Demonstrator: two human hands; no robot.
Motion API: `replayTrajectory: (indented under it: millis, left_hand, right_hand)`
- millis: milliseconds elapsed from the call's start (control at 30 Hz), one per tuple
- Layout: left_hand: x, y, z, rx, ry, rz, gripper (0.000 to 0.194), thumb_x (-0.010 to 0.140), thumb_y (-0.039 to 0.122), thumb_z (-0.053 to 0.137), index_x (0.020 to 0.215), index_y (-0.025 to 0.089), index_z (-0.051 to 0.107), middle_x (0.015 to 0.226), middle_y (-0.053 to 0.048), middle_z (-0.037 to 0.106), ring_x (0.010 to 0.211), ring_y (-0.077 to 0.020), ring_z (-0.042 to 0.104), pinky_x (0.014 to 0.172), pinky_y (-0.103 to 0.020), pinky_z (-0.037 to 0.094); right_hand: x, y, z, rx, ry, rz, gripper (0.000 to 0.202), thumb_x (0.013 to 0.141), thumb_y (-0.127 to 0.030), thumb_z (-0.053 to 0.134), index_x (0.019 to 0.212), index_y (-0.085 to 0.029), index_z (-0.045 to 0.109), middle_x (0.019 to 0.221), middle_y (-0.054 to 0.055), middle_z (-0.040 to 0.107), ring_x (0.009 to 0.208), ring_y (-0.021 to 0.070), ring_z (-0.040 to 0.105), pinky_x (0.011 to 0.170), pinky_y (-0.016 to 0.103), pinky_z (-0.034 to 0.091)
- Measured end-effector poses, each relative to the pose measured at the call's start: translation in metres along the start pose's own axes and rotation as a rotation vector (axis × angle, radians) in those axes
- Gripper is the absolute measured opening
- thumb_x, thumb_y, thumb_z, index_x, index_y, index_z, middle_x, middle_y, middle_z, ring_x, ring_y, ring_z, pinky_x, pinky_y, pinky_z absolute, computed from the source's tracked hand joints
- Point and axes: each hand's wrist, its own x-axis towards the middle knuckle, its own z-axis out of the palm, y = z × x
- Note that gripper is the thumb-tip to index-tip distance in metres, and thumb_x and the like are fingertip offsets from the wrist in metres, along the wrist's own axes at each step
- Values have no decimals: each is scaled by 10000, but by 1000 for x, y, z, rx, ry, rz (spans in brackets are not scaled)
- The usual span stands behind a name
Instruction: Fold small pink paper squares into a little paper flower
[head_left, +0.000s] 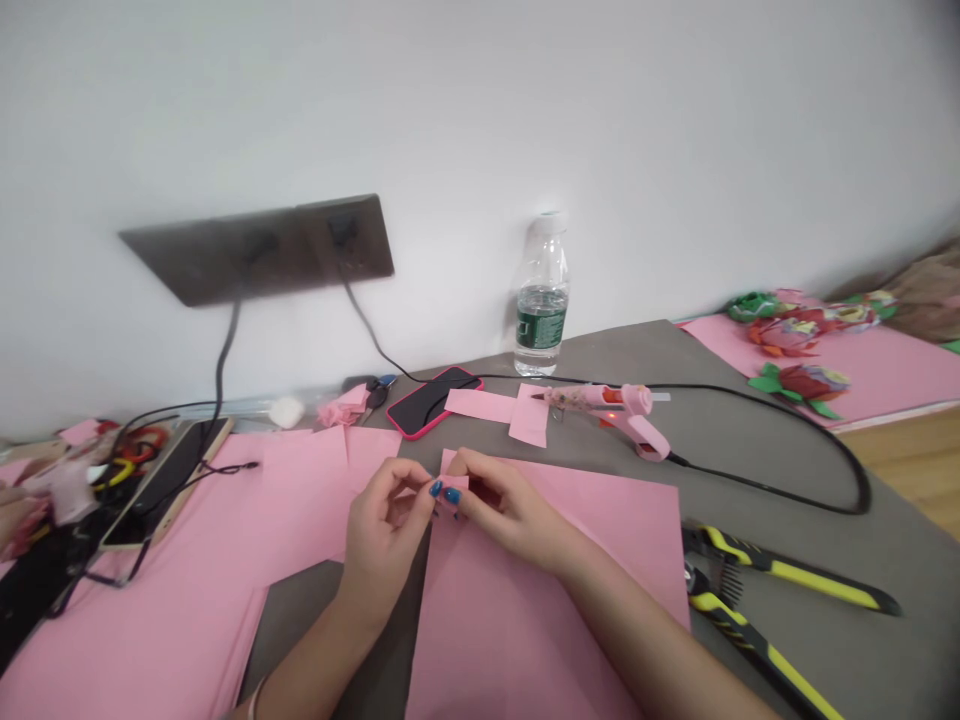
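My left hand (392,525) and my right hand (510,508) meet over a large sheet of pink paper (540,600) lying on the grey table. Both are closed in a pinch on a small piece of pink paper (459,483), its pale edge showing between the fingertips. Most of that piece is hidden by my thumbs and fingers. Beyond the hands, a pink hot glue gun (607,402) rests with its nozzle over crossed pink paper strips (491,406). A phone with a pink case (435,400) lies beside the strips.
A water bottle (541,300) stands against the wall. Yellow-and-black pliers (780,570) lie at the right. Paper flowers (802,385) sit on a pink sheet at the far right. At the left are stacked pink sheets (187,600), another phone (169,480) and cables. The glue gun's cord (787,490) loops rightward.
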Motion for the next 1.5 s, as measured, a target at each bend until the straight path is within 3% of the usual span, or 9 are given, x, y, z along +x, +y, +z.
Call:
replayTrajectory:
  millis: [167,400,867,1100,1233,1367,1500]
  left_hand:
    - [6,-1,-2,-153,-71,-79,149,840,312,685,886,170,680,763,-22,692,645,-145,656,574,-219,540]
    - [9,-12,-7,-170,-121,-211,192,852,348,690,835,159,718,714,-35,722,624,-142,650,549,-204,506]
    - [8,-1,-3,-138,-114,-153,182,818,307,698,708,164,675,666,-31,707,622,-157,642,589,-237,518]
    - [9,0,-2,-86,-132,-137,249,808,369,702,677,167,635,639,-19,657,573,-139,578,552,-232,484]
    - [9,1,-4,-36,-213,-148,285,870,411,632,703,182,596,610,16,565,540,-126,507,505,-214,427]
    - [7,4,-6,118,-330,-35,329,944,391,527,708,183,622,634,7,541,596,-141,482,558,-228,388]
    - [7,4,-8,123,-330,-30,373,956,399,496,661,190,588,622,21,473,589,-142,438,566,-236,359]
  right_hand:
    - [-1,0,-1,54,11,14,295,1018,-398,455,794,-207,465,785,9,526,710,152,478,643,276,364]
    - [-1,0,-2,18,-9,22,269,1023,-366,456,810,-202,469,784,-3,506,696,141,454,626,270,335]
    - [0,-1,-2,-17,-21,1,265,1014,-377,472,818,-200,491,786,6,544,707,147,486,647,263,368]
    - [0,-2,-2,-1,-46,2,283,1039,-341,404,802,-203,476,780,-2,517,702,142,479,662,259,371]
    - [-1,-3,-4,-5,-63,10,268,1039,-312,402,800,-204,457,775,-12,500,690,134,451,654,254,362]
    - [0,-3,-4,-1,-87,39,268,1027,-346,430,801,-205,461,761,-18,498,672,132,426,624,249,347]
    - [1,-5,-3,17,-78,68,319,1018,-426,432,792,-205,464,754,-15,484,669,136,412,625,253,342]
